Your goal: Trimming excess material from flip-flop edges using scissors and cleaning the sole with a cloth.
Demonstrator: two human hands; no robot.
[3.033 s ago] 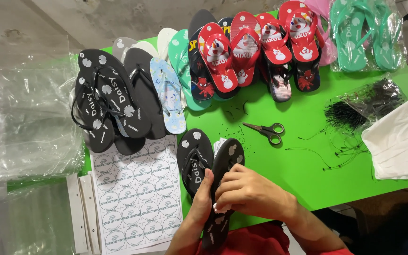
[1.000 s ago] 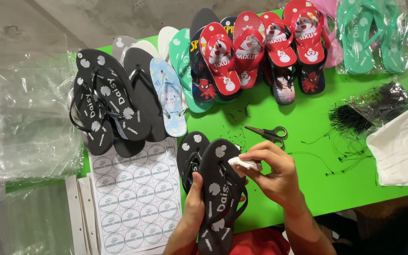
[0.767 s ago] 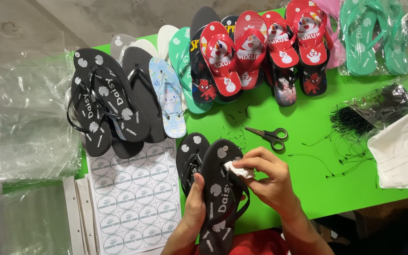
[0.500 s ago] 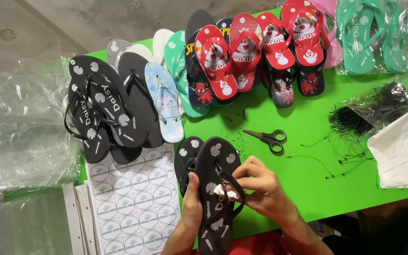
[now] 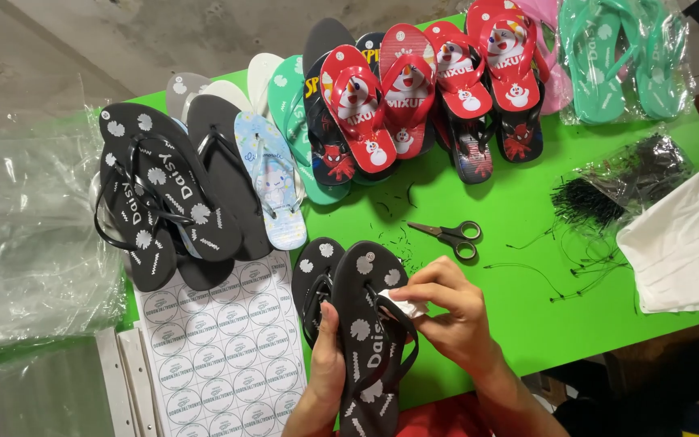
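Flip-flop: black rubber flip-flop (image 5: 370,340) with white flower prints, upright at 6 o'clock
Left hand (image 5: 327,368): curled around its edge
Right hand (image 5: 446,311): pinching white paper tag (image 5: 404,303) at strap

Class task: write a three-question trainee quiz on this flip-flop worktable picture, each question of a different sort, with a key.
1. True or false: the scissors lie on the green table, apart from both hands.
2. Multiple choice: the left hand grips the black flip-flop at its A) strap B) edge C) toe end.
3. Fill in: the right hand pinches a small ____ tag at the strap.

Key: 1 true; 2 B; 3 white.
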